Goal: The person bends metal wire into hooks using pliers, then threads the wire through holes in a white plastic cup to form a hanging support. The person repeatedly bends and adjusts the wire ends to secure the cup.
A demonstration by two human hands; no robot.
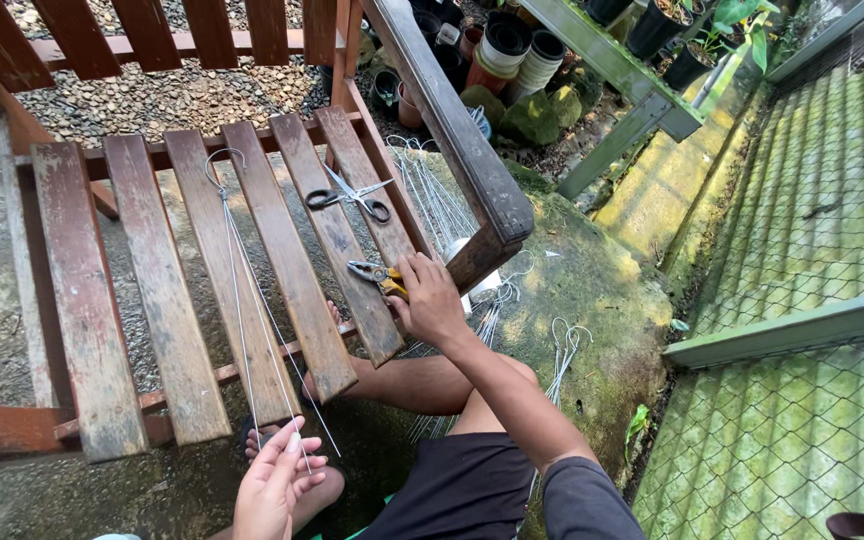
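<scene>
Head view, looking down on a slatted wooden bench, the surface (167, 300), with the person seated on the ground before it.

Hidden or unclear: the left hand (277, 485) is cut off at the wrist by the lower edge. Its fingers pinch the near ends of long thin wires (242, 300), which run up across the slats to a loop near the far end; how many wires there are cannot be counted. The right hand (430, 298) is closed around the yellow handles of pliers (377, 276); the handles are mostly covered by the fingers, and only the grey jaws show, resting on the near end of a slat. One foot shows only in part through the gaps between the slats. A white object behind the armrest (462, 140) is largely hidden and cannot be identified.

Scissors (350, 197) lie open on the slats, well apart from both hands. A bundle of spare wires (432, 195) lies under the armrest on the mossy slab, and more looped wires (564, 345) lie beside the person's knee.

Containers: stacked plastic pots (512, 50) stand on the ground beyond the bench; their contents cannot be made out. Black pots with green plants (682, 40) stand on a green shelf at the upper right, partly cut off by the top edge.

Wire mesh over corrugated sheeting (812, 200) fills the right side.
</scene>
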